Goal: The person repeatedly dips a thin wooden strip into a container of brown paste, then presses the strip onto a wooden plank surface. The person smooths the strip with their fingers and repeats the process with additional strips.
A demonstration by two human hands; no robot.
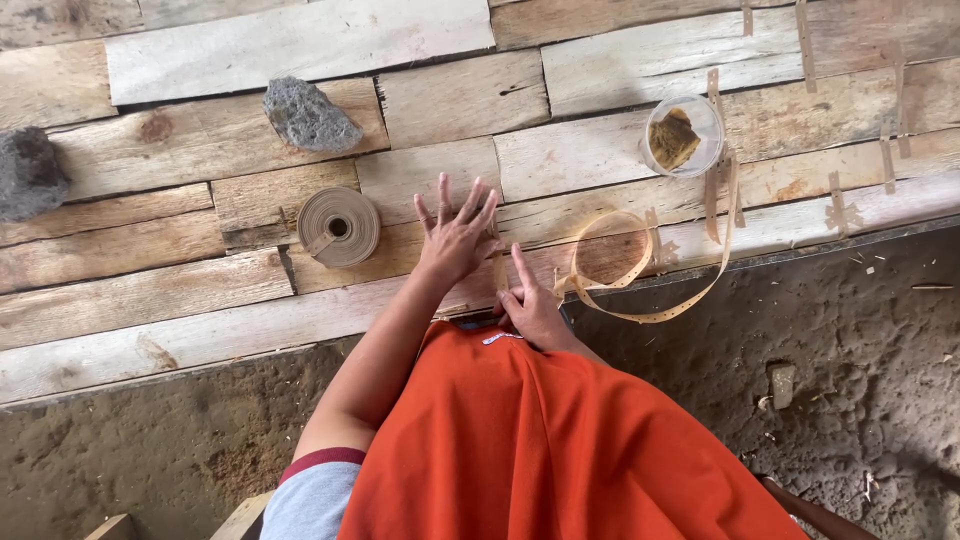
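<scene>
Rough plank tabletop, pale weathered boards, edge running along a dirt floor. Person in an orange garment leaning over it, seen from above.

Two grey stones: one near the top centre-left, one at the far left edge. Both well apart from the hands.

Roll of tan strip, wound tight with a small hollow core, lying flat just left of the left hand.

Clear round container upper right, holding a brownish lump. Short strip pieces lie near it and further right.

Loose perforated strip, looped and curling, from beside the right hand out toward the container.

Left hand: palm down, fingers spread wide, pressing flat on the boards; a short length of strip shows at its right edge, apparently pinned beneath. Gripping nothing.

Right hand: near the tabletop edge, forefinger extended forward along that strip, other fingers curled under; whether they pinch the strip's end I cannot tell.

Judgement: step in hand looks like flattening or smoothing a strip end against the boards. Next move would call for steady downward pressure from the left palm while the right forefinger runs along the strip without letting it curl.
</scene>
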